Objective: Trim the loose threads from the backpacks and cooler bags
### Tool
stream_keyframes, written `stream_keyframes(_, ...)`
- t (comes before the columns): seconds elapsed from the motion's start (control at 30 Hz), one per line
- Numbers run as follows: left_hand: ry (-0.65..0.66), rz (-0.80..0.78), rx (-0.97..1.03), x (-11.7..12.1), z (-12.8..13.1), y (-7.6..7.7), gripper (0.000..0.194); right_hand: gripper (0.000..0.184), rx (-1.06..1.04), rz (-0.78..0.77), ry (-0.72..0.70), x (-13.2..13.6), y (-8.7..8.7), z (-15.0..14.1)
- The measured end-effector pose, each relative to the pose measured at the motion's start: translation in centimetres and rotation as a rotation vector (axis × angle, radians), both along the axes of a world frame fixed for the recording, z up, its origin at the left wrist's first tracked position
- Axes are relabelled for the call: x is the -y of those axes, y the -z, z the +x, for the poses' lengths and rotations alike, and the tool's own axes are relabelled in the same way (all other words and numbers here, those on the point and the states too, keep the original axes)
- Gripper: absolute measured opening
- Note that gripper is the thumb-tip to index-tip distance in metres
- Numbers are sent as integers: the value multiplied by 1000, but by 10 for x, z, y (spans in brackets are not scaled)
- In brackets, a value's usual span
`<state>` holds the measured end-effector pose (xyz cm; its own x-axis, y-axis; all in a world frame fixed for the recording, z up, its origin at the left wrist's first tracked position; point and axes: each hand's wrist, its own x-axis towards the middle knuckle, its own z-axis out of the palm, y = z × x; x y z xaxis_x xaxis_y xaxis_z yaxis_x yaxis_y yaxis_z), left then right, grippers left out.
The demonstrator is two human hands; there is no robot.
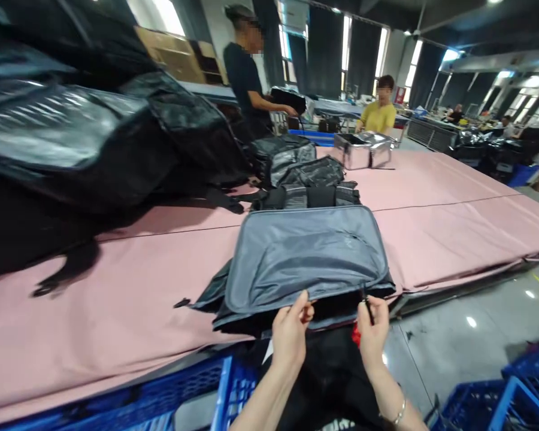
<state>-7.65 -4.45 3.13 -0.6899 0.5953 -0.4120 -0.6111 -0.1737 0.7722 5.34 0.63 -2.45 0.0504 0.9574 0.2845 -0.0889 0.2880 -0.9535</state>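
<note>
A grey and black bag (314, 251) lies on the pink-covered table right in front of me, its grey panel facing up and a dark opening along the near edge. My left hand (291, 332) is closed in a pinch at the middle of that near edge. Close to the bag's right front corner, my right hand (374, 329) is closed around a thin black item (368, 311), whose kind I cannot make out. Something red (356, 334) shows beside the right palm, partly hidden by the hand.
Piled black bags (117, 137) fill the table's left side, straps trailing. More bags (314, 170) lie beyond mine, with a silvery box-shaped bag (363, 149) farther back. Blue crates (184, 389) stand below the near edge. Two people (247, 78) work across the table.
</note>
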Motion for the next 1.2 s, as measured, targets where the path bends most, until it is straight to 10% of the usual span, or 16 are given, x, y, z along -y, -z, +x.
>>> stream_keyframes(0.2,9,9,10,2,1,-3,39,13,301,188,-313,30,-8,1)
stream_keyframes(1.2,27,-5,29,3,-2,-7,38,16,523,302,-346,16,-35,-12)
